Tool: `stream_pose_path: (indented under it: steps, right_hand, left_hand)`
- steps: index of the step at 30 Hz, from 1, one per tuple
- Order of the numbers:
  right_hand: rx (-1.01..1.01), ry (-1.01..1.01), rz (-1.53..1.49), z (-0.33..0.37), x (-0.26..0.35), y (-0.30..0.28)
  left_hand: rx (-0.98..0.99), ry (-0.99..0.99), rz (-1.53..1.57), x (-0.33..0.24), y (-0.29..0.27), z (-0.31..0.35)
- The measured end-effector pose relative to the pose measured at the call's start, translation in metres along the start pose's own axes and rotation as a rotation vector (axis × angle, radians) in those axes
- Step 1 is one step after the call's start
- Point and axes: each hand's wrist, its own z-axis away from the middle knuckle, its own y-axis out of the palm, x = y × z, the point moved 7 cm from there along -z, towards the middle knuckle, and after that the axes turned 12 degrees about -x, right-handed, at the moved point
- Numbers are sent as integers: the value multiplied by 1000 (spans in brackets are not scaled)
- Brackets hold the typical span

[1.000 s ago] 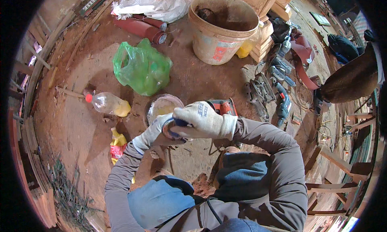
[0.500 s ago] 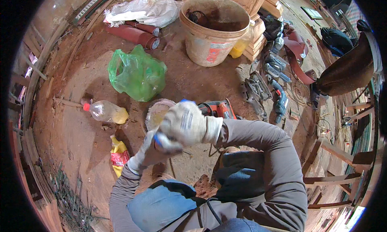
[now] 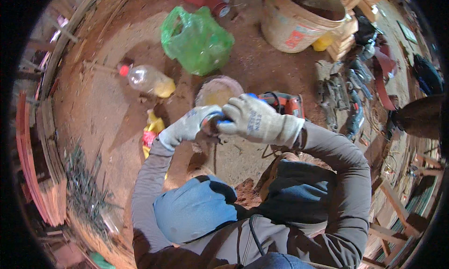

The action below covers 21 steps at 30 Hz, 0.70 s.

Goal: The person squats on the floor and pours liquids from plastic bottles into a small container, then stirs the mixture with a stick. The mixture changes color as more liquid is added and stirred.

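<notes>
My left hand [image 3: 191,124], in a whitish work glove with blue on it, is closed and meets the right hand over the floor. My right hand [image 3: 255,118], gloved the same way, has its fingers curled in front of the left. Between them is a small dark piece with a bit of orange, mostly hidden by the fingers; I cannot tell its kind. Just beyond the hands a round tub [image 3: 220,92] holds something pale yellowish. An orange-red power tool [image 3: 292,105] lies to the right of the right hand.
A green plastic bag [image 3: 199,42], a clear bottle with a red cap [image 3: 149,81] and a yellow bottle [image 3: 152,131] lie on the left. A large dirty bucket [image 3: 297,26] stands at the back. Power tools [image 3: 355,112] lie right; dark sticks [image 3: 86,185] lie lower left.
My head view has shifted, so the scene sits farther right and higher. The hands have drawn slightly apart, from overlapping to side by side, with the small dark piece now partly showing.
</notes>
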Motion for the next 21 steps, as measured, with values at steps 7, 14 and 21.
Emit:
stream_pose_path:
  steps: [7, 14, 21]
  right_hand:
    - [126, 563, -381, 20, -31, 30]
    - [159, 156, -18, 9, -18, 31]
    - [93, 151, -55, 12, -19, 32]
  left_hand:
    - [-137, -84, -139, 27, 0, 12]
    - [-67, -86, -32, 19, -4, 11]
    - [-155, -63, -149, 46, -1, 15]
